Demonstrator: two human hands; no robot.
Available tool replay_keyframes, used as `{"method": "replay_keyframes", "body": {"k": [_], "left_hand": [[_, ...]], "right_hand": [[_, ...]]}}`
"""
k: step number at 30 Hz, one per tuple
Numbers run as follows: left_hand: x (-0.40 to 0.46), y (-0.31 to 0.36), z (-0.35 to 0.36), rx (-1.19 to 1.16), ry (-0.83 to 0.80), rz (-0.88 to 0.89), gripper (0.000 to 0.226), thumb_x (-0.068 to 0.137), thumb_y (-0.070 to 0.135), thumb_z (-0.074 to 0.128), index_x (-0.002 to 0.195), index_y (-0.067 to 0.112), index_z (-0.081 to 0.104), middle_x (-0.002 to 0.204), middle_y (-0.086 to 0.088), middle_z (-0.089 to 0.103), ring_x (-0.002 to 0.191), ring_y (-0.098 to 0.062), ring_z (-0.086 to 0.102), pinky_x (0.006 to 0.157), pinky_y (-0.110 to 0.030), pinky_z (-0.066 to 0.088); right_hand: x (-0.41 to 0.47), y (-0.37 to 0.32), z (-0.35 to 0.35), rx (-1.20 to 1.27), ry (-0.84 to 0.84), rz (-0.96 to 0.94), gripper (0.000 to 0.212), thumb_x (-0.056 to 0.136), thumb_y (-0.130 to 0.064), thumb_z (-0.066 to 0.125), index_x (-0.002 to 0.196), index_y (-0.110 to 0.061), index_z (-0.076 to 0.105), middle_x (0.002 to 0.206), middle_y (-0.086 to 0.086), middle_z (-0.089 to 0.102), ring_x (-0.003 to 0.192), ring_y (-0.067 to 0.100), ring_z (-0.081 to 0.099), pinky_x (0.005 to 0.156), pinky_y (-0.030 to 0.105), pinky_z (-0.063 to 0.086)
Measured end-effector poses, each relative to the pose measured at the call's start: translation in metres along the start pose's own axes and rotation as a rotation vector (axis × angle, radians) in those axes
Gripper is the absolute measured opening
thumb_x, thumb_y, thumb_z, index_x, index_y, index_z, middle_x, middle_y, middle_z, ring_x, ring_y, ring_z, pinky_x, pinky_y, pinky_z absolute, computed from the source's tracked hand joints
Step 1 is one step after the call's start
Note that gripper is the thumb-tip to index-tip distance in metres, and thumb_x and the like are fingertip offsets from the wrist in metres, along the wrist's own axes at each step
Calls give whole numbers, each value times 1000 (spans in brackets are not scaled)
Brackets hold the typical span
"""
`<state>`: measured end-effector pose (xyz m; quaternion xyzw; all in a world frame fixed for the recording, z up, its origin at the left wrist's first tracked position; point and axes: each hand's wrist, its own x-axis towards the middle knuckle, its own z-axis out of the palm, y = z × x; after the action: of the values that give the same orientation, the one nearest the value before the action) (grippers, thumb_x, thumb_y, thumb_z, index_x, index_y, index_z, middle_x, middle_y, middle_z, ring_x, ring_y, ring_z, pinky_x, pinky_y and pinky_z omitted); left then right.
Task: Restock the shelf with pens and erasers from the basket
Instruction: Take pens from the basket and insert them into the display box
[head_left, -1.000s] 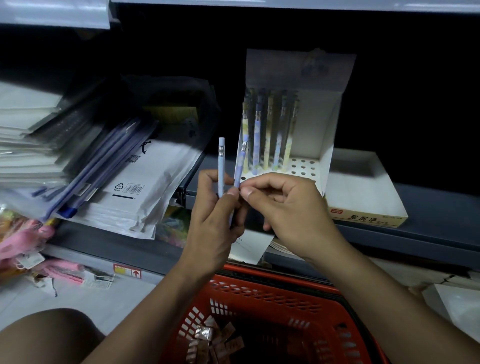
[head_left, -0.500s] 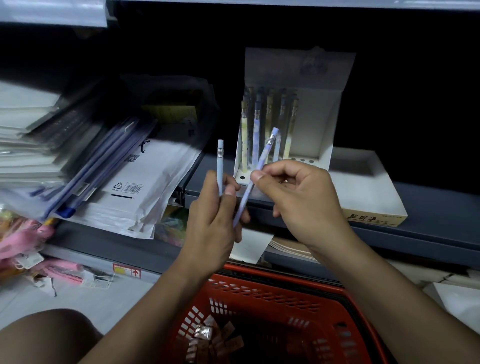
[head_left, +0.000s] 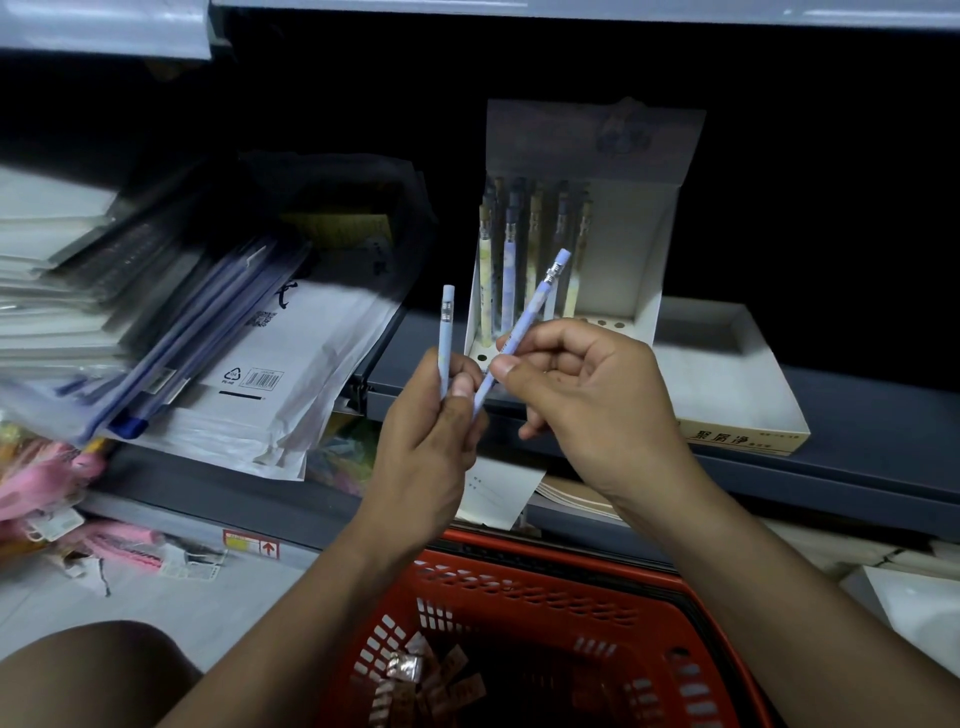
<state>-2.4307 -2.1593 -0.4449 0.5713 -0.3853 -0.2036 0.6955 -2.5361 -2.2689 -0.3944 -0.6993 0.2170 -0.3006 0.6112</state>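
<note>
My left hand (head_left: 431, 441) holds a light-blue pen (head_left: 445, 332) upright, its eraser tip on top. My right hand (head_left: 587, 395) pinches a second light-blue pen (head_left: 535, 306) that slants up to the right, its tip in front of the white display box (head_left: 644, 280) on the dark shelf (head_left: 857, 441). Several pens (head_left: 511, 260) stand in the holes of that box. Below my arms is the red basket (head_left: 550, 577), with several wrapped erasers (head_left: 415, 675) in its bottom.
A low white tray box (head_left: 727, 395) stands to the right of the display box. Stacked plastic folders and white bags (head_left: 249, 364) lean on the shelf at the left. Pink packets (head_left: 47, 483) lie at the lower left. My knee (head_left: 93, 675) shows at the bottom left.
My right hand took one pen from the pair in my left hand and drew it to the right, tilting it toward the display box. The left hand has stayed in place.
</note>
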Motion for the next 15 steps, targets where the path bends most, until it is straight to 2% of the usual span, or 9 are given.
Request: {"method": "replay_keyframes", "body": {"k": [3,5,7,9,11,13,15], "left_hand": [[-2,1,-1,118,-24,25,21,110,28,41,96,16,52,67,-6,52,51,-21,38,46,-35,32],[-4,1,-3,255,-8,30,24,112,31,40,99,15,51,72,-9,60,51,-30,45,46,-46,40],[-5,1,-5,411,3,43,22,113,30,39,101,16,51,74,-6,62,54,-28,52,50,-53,45],[-8,1,-7,594,-16,92,17,113,29,38,106,20,51,67,-1,57,53,-24,51,50,-52,44],[-9,2,-9,773,-24,138,13,112,30,37,114,26,50,59,3,49,48,-18,47,45,-40,35],[-9,2,-10,886,-11,160,13,110,25,41,120,29,48,56,4,48,45,-16,46,44,-35,32],[-8,3,-11,968,6,175,29,104,17,49,129,33,48,55,4,49,43,-17,47,42,-37,36]], "right_hand": [[3,0,0,-4,28,-30,6,91,-10,78,95,-14,77,79,-1,76,53,2,61,52,25,55],[6,-1,-2,-22,60,-57,8,91,-10,78,97,-15,77,82,0,77,58,3,64,52,24,54],[9,-2,-5,-37,105,-82,9,91,-11,78,97,-17,78,83,1,77,62,13,66,50,26,55],[12,-3,-9,-58,163,-113,11,91,-12,79,95,-22,78,85,2,77,66,32,66,50,38,60],[16,-5,-12,-89,211,-155,15,92,-13,78,93,-28,76,82,-1,77,68,40,63,54,52,56],[19,-7,-15,-108,243,-190,18,92,-13,78,92,-31,75,76,-7,75,60,31,60,55,52,54],[22,-8,-17,-124,275,-219,21,92,-14,78,92,-34,74,72,-12,73,60,12,63,58,47,57]]}}
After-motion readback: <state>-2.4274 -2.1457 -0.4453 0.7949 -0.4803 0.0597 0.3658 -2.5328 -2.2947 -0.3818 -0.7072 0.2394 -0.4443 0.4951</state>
